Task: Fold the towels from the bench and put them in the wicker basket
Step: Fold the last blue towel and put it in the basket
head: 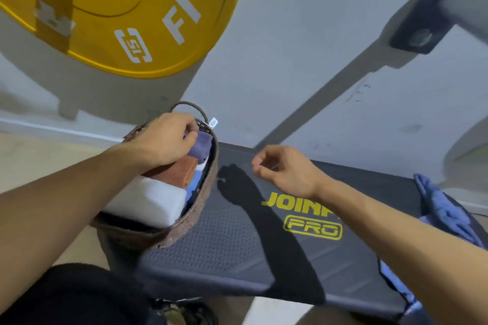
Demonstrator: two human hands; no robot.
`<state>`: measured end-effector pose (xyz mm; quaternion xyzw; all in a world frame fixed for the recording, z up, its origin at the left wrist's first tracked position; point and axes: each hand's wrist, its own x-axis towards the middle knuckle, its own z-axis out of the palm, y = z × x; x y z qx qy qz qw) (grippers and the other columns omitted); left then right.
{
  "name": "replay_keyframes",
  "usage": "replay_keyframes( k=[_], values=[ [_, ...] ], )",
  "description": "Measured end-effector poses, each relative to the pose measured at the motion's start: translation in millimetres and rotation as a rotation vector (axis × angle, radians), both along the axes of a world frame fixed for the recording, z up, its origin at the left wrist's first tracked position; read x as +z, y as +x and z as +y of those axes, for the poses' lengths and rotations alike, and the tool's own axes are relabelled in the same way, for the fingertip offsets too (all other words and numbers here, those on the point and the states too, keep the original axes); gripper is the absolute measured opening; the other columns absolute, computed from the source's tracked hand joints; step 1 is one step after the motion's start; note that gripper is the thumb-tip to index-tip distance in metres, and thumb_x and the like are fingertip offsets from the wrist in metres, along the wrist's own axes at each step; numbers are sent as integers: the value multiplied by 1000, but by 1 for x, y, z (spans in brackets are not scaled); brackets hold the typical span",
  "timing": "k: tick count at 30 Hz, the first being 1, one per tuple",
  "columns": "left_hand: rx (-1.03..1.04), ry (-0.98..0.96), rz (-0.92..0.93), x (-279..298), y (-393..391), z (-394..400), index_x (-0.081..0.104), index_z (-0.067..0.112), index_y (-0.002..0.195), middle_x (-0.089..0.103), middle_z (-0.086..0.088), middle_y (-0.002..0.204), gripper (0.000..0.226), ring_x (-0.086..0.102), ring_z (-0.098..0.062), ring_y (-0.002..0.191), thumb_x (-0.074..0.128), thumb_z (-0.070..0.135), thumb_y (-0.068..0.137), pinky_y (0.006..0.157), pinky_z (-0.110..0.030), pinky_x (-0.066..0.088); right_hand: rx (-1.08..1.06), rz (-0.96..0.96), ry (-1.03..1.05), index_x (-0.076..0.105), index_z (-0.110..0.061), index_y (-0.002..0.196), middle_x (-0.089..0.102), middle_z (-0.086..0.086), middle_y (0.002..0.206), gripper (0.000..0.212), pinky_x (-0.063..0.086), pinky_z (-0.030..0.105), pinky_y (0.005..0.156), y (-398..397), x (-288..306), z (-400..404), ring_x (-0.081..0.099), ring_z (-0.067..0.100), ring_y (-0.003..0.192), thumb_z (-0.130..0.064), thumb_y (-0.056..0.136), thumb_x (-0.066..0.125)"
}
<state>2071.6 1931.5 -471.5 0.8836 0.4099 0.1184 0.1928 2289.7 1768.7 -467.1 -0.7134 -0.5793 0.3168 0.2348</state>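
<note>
Left hand (163, 140): fingers curled down onto a folded purple towel (202, 144) inside the wicker basket (192, 221), which also holds rust-orange (182, 170), white (148, 200) and blue folded towels. Right hand (285, 169): fingers loosely curled, holding nothing, above the dark padded surface (237, 240) (yellow lettering). An unfolded blue towel (443, 208) lies at the surface's right end. Beyond: pale wall and yellow weight plate (126, 8).

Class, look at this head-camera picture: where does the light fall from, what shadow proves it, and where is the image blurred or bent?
Head view: hard light from upper right, since the right hand casts a sharp arm shadow leftward on the bench; the blue towel and yellow weight plate are motion-blurred; the wide lens bows the bench edges.
</note>
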Motion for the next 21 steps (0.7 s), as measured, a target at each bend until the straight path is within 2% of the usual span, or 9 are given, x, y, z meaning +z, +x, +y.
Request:
replay_keyframes(
  k=[1, 3, 7, 11, 13, 14, 16, 19, 21],
  values=[
    [-61, -35, 34, 9, 15, -14, 66, 21, 87, 69, 5, 83, 11, 62, -16, 80, 55, 20, 92, 66, -18, 42, 30, 16, -79, 69, -15, 89, 74, 0, 82, 2, 53, 23, 71, 22, 3, -23, 66, 9, 71, -16, 89, 68],
    [-200, -120, 142, 19, 51, -48, 63, 22, 80, 65, 9, 70, 13, 58, -11, 68, 57, 22, 91, 60, -19, 39, 58, 12, -239, 71, -18, 89, 75, -5, 80, 1, 51, 18, 66, 67, 8, -71, 66, 2, 69, -18, 88, 70],
    [-422, -189, 287, 16, 132, -123, 65, 19, 80, 64, 10, 70, 12, 57, -12, 70, 57, 24, 88, 71, -24, 47, 6, -223, -461, 68, -28, 87, 71, -13, 80, 17, 48, 17, 68, 158, 6, -169, 65, 1, 74, -43, 83, 74],
    [-495, -293, 260, -5, 212, -208, 66, 15, 82, 59, 11, 65, 15, 53, -11, 64, 56, 24, 88, 66, -23, 42, -68, -407, -715, 72, -26, 92, 72, -13, 87, 26, 55, 29, 82, 242, -2, -247, 68, 11, 85, -49, 81, 70],
    [-496, -380, 232, -23, 249, -253, 63, 15, 79, 56, 9, 62, 14, 51, -15, 63, 54, 22, 88, 69, -27, 48, -135, -440, -795, 75, -26, 88, 74, -11, 85, 27, 56, 32, 82, 283, -4, -275, 69, 15, 85, -50, 78, 69],
    [-491, -427, 219, -34, 266, -274, 63, 16, 81, 58, 8, 67, 12, 54, -18, 67, 55, 21, 88, 73, -29, 51, -170, -461, -818, 75, -27, 83, 74, -9, 84, 25, 57, 33, 81, 301, -6, -288, 69, 17, 84, -50, 76, 69],
    [-482, -504, 196, -57, 296, -312, 64, 17, 99, 63, 3, 90, 13, 62, -21, 86, 60, 25, 90, 82, -30, 50, -250, -455, -819, 75, -26, 79, 73, -3, 87, 23, 59, 36, 79, 329, -14, -307, 70, 20, 83, -49, 75, 72],
    [-474, -526, 173, -90, 332, -353, 50, 19, 129, 51, -1, 123, 50, 54, -18, 113, 69, 39, 86, 98, -31, 44, -372, -245, -750, 69, -16, 91, 66, 5, 87, 34, 60, 33, 60, 347, -37, -320, 68, 24, 75, -47, 80, 75],
    [-478, -500, 170, -106, 347, -368, 47, 18, 131, 49, -2, 124, 63, 49, -19, 117, 72, 47, 81, 104, -35, 38, -382, -158, -773, 65, -12, 101, 64, 9, 89, 43, 62, 36, 61, 346, -52, -316, 69, 28, 80, -49, 81, 75]
  ],
)
